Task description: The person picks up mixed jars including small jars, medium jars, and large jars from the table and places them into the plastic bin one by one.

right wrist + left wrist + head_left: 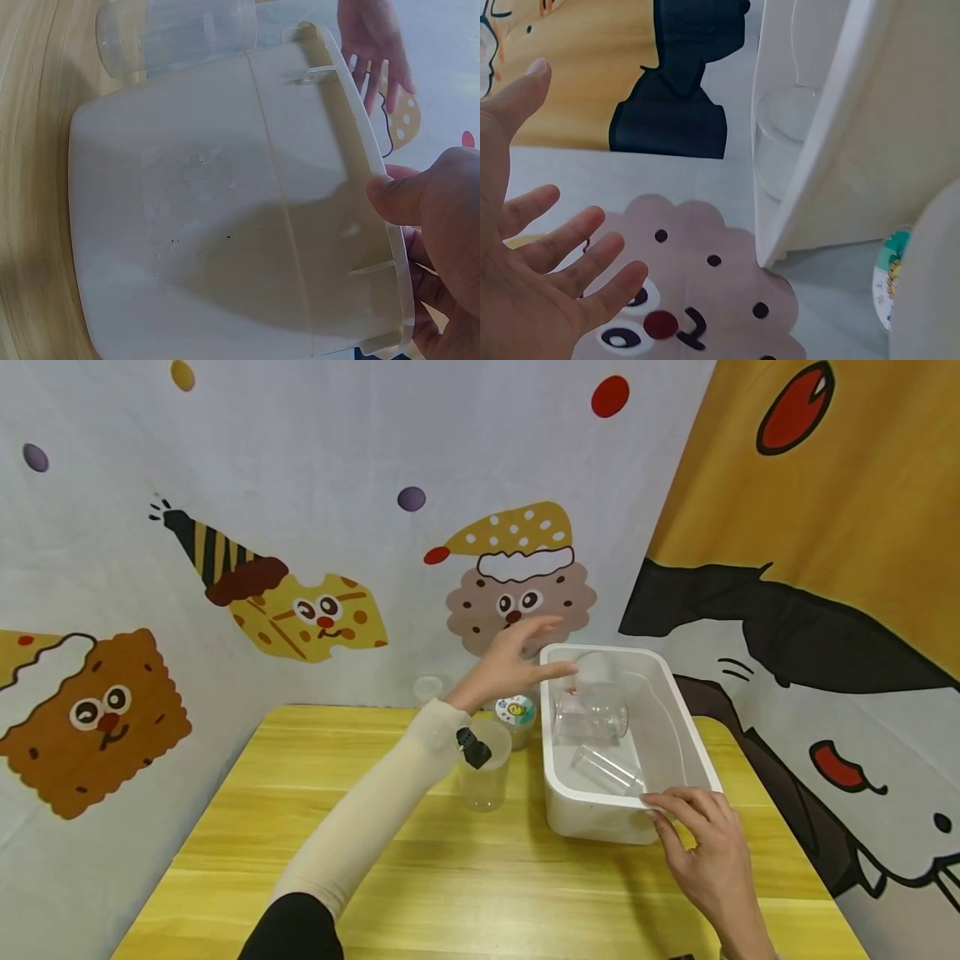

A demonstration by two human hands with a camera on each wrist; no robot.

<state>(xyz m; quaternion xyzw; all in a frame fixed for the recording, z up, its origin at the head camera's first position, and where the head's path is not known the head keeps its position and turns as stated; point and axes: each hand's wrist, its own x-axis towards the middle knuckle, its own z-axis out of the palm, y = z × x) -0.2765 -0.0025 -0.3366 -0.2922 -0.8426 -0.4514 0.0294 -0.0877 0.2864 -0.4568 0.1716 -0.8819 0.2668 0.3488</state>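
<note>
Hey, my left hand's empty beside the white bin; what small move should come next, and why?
I'd probably lower your left hand to the jar with the patterned lid: that hand holds nothing, the jar stands on the table outside the white bin, clear containers already lie inside, and your right hand grips the rim.

Indoor tabletop setting, exact room type indeterminable: a wood-grain table (420, 885) stands before a wrinkled backdrop (300, 443) printed with party-hatted cartoon cheese (296, 631) and biscuits (131, 756).

A small black device (474, 748) is sitting on a cream sleeve (382, 806), which is running from the left hand (502, 670) into a black sleeve (296, 929).
</note>
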